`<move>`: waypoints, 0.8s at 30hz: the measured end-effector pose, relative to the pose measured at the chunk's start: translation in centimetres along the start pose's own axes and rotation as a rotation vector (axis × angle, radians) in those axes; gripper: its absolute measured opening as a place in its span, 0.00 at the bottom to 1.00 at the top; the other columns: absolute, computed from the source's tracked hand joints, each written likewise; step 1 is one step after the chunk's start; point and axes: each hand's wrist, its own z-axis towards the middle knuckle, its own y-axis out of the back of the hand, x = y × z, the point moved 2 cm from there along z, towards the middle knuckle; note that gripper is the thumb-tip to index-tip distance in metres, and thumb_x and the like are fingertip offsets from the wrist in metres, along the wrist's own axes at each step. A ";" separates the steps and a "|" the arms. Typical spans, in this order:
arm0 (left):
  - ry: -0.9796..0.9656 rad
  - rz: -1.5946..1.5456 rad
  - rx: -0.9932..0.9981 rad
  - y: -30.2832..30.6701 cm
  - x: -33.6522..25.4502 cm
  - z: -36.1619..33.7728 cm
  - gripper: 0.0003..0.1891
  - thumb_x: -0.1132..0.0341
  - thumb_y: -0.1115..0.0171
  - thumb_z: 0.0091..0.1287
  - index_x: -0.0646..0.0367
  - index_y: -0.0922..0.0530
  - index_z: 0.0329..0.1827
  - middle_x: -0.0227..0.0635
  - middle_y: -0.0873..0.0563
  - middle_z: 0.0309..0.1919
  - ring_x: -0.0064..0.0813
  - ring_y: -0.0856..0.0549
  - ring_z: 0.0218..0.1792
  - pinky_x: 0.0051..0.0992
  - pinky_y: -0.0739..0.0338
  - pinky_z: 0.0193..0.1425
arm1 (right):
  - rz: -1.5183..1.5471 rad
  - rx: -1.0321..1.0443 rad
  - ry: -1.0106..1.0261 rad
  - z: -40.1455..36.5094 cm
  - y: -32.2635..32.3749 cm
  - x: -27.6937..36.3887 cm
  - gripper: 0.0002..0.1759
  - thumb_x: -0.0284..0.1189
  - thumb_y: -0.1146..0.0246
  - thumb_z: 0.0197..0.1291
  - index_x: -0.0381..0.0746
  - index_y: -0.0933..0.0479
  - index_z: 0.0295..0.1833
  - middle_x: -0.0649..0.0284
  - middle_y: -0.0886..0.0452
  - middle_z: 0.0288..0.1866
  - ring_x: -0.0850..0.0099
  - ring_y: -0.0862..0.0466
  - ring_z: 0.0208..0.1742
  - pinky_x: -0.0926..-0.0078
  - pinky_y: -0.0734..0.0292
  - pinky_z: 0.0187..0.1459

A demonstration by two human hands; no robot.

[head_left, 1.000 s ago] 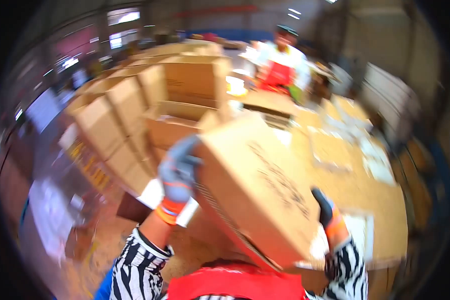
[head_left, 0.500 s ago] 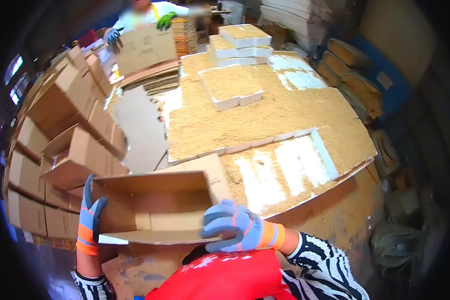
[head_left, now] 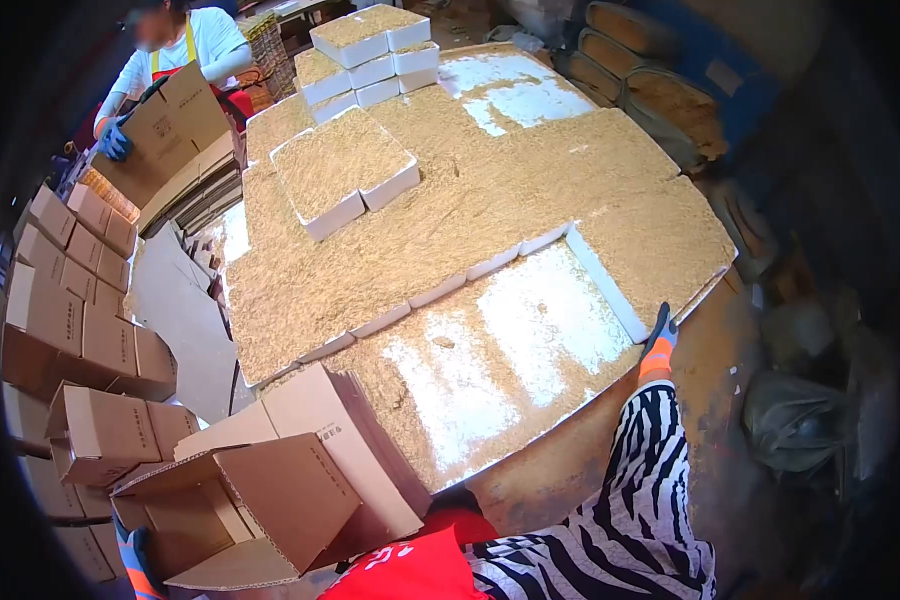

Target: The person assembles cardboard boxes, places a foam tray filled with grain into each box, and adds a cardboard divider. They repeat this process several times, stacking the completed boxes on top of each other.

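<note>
box: open carton (head_left: 260, 510), lower left, below the near tabletop (head_left: 580, 440) rim, mouth tipped up and left, flaps splayed
box axis: long side ran roughly left-right, near corner over the red apron (head_left: 420, 570)
left hand: gloved (head_left: 135, 560), at the box's lower-left corner, touching its side; mostly cut off by the frame edge, so could not tell if it was clamped or just pressed flat
right hand: gloved (head_left: 660, 340), arm stretched far right, fingertips up at the tabletop rim; fingers looked straight and together, gripping nothing, though it was small in view
key relation: box lay well left of the right hand and right against the left hand; left hand was much the nearer
tray: long white one (head_left: 610, 300) just left of the right hand, at the tabletop's right edge, partly filled with tan grainy stuff
trays: more white ones (head_left: 345, 175) stacked mid and far tabletop, same tan fill
boxes: closed stack (head_left: 70, 320) left of the tabletop, well apart from the right hand
co-worker: far left (head_left: 185, 45), gloved hands on another carton (head_left: 165, 130)
</note>
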 end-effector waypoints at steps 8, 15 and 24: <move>0.205 -0.046 -0.011 1.0 0.9 2.1 0.37 0.79 0.55 0.52 0.60 0.39 0.72 0.37 0.24 0.57 0.29 0.22 0.51 0.21 0.27 0.53 | 0.754 0.079 -0.127 -8.7 -2.5 6.4 0.36 0.27 0.31 0.52 0.50 0.37 0.67 0.61 0.29 0.57 0.62 0.26 0.56 0.53 0.24 0.51; 0.068 -0.104 -0.029 -0.3 1.5 1.3 0.36 0.78 0.54 0.50 0.62 0.37 0.69 0.36 0.23 0.57 0.29 0.23 0.52 0.22 0.28 0.57 | 0.890 0.575 -0.156 -20.8 5.2 10.5 0.27 0.38 0.44 0.63 0.42 0.35 0.67 0.57 0.28 0.62 0.58 0.25 0.60 0.56 0.29 0.61; -0.017 0.082 -0.064 -2.1 3.0 0.4 0.32 0.74 0.45 0.59 0.66 0.38 0.70 0.37 0.27 0.62 0.29 0.28 0.60 0.23 0.34 0.64 | 0.735 1.170 -0.094 -42.9 7.1 24.4 0.25 0.36 0.51 0.68 0.34 0.34 0.65 0.53 0.28 0.64 0.60 0.25 0.61 0.63 0.29 0.62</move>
